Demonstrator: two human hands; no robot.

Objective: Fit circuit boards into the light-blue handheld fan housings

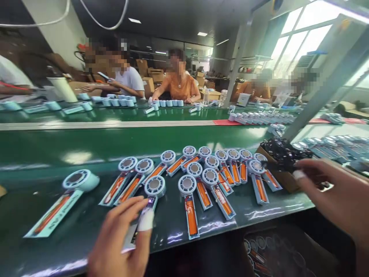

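We pinch a pale-blue plastic round-headed device, partly finger-hidden, in our left hand at the glossy dark-green bench; beside a brown cardboard box of black parts, our right hand's grip is unclear.

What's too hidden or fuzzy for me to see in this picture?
In the head view:
Most of the held fan's handle: covered by the left hand.
Whether the right hand grips anything: blurred against the black parts.
Writing on the leftmost near fan: too small.
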